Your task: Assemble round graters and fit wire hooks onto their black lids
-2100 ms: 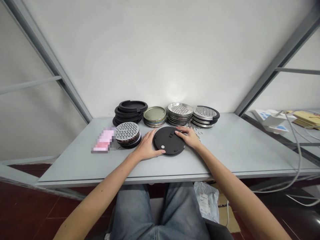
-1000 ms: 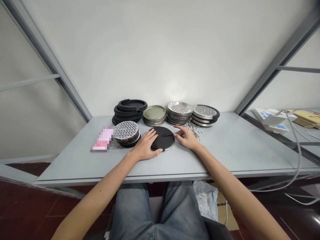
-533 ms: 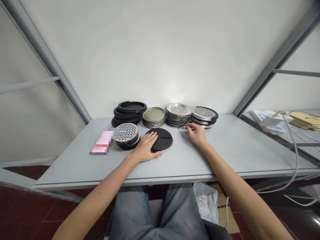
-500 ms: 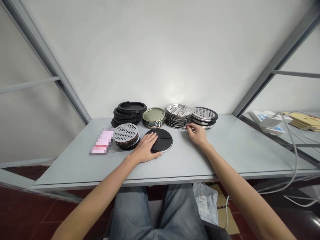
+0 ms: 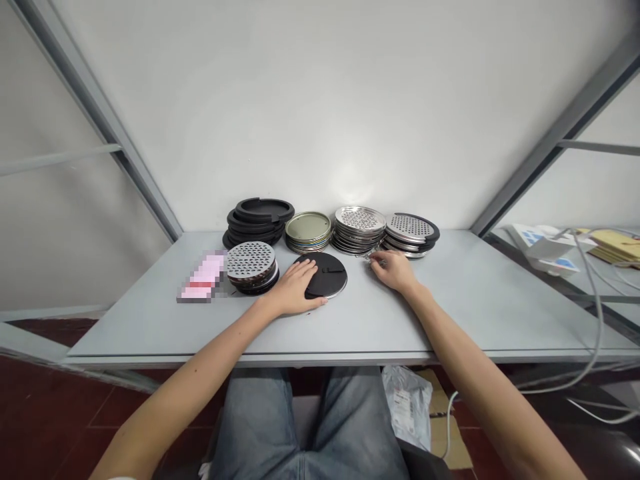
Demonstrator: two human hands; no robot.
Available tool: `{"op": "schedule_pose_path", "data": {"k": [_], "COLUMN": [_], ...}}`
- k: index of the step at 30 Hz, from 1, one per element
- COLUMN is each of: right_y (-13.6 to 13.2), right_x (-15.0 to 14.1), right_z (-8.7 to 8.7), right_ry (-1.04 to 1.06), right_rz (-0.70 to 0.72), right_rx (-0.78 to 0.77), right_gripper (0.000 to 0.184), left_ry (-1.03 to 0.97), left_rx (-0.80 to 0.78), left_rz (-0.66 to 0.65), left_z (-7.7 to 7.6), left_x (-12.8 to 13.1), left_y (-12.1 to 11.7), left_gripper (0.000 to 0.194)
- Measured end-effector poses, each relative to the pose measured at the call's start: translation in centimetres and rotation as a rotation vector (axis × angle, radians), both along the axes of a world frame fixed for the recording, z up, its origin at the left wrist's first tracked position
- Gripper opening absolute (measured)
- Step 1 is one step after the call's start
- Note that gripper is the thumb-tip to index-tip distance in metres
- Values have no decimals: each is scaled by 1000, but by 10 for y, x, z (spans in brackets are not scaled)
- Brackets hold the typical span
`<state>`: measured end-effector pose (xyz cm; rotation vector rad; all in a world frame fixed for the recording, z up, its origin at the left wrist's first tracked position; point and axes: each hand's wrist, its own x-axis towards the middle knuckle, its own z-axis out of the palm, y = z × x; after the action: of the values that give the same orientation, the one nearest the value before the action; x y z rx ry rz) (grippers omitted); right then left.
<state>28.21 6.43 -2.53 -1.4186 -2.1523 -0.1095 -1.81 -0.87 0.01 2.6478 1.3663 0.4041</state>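
Person's got their left hand (image 5: 297, 288) lying flat and open on a round matte-black disc (image 5: 323, 275), fingers spread, pressing rather than gripping, and the disc sits on a pale grey table (image 5: 450, 317). The right hand (image 5: 393, 270) is curled at a small heap of shiny metal clips (image 5: 373, 257), fingertips right on it; can't tell if it's actually pinching one. Just left of the disc is a stack of perforated steel-and-black discs (image 5: 251, 265). Along the back: black rubbery rings (image 5: 259, 217), gold-toned round tin lids (image 5: 308, 227), and two stacks of perforated steel graters (image 5: 360, 220) (image 5: 413, 229).
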Motion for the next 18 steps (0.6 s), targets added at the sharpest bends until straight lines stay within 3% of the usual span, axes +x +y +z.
{"op": "schedule_pose_path", "data": {"k": [4,7,12,18], "right_y": [-8,-11,-10,-8], "right_x": [-16,-27,-29,-27], "right_z": [3,1,-4,-5], "right_ry": [-46,-80,-77,-74], "right_rz": [214,304,307,283], "right_rx": [-11,-11,-4,-42], "right_gripper": [29,37,30,27], "left_ry": [104,66,-91,-151], "left_rx": [0,53,86,100], "left_rz": [-4,-19,-26,-19], "left_z": [10,5,-12,-15], "left_x": [9,13,14,14], "left_y": [7,10,10,9], "left_gripper": [83,80,78,79]}}
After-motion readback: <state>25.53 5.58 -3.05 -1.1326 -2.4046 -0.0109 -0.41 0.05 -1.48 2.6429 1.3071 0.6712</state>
